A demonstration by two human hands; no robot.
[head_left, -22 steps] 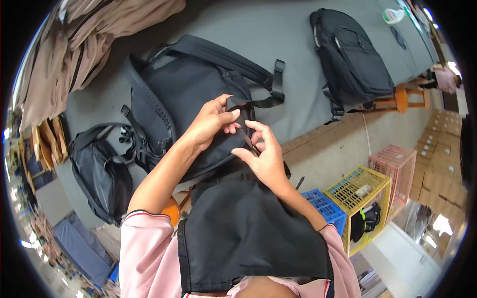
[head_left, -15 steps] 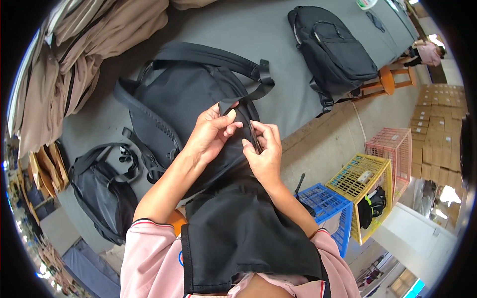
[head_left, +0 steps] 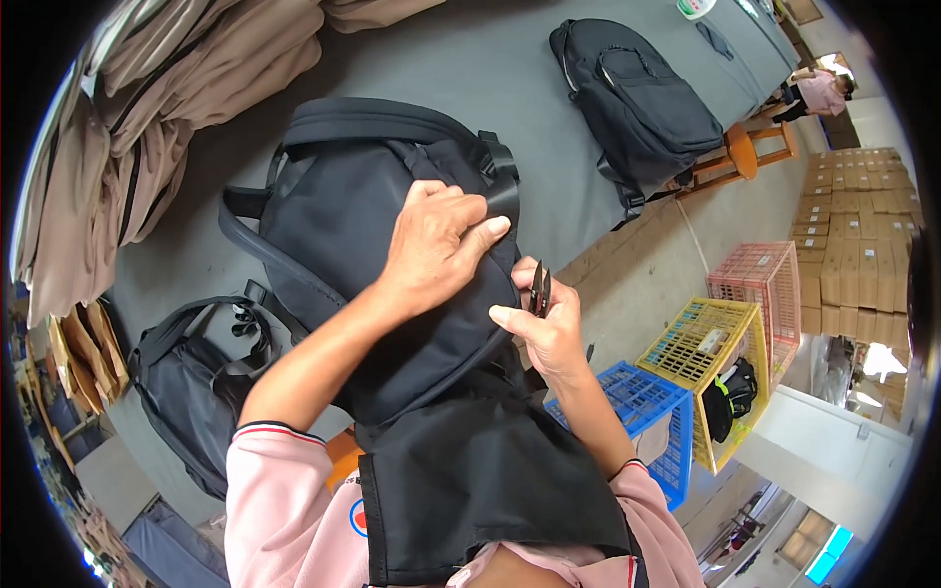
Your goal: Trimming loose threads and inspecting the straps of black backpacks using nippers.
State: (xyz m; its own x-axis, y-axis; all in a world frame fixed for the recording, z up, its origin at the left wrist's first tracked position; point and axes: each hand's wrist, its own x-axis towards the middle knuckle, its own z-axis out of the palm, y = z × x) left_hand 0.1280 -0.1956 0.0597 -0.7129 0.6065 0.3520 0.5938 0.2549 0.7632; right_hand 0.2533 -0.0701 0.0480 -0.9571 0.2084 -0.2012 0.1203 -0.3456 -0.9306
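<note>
A black backpack [head_left: 333, 211] lies in front of me on the grey tabletop, its shoulder straps facing up. My left hand [head_left: 436, 245] is closed on the webbing strap [head_left: 504, 186] at the bag's right side, thumb pressed along its lower end. Just beside it, my right hand [head_left: 549, 328] holds dark thread snips [head_left: 541, 288], their tips pointing up, away from me. The right thumb and fingers are near the bag's edge; whether they also pinch the fabric is hard to make out.
Another black backpack [head_left: 642, 98] lies at the far right of the grey table [head_left: 549, 186], and a third [head_left: 201, 392] at the left. Beige fabric pieces [head_left: 196, 88] are heaped far left. Blue [head_left: 622, 397], yellow [head_left: 701, 343] and pink crates [head_left: 760, 274] stand at right. A person [head_left: 821, 93] is in the distance.
My left hand has turned palm-down, lowering the strap against the bag. My right hand has drawn slightly right and toward me, the snips now plainly showing. The view has shifted a little.
</note>
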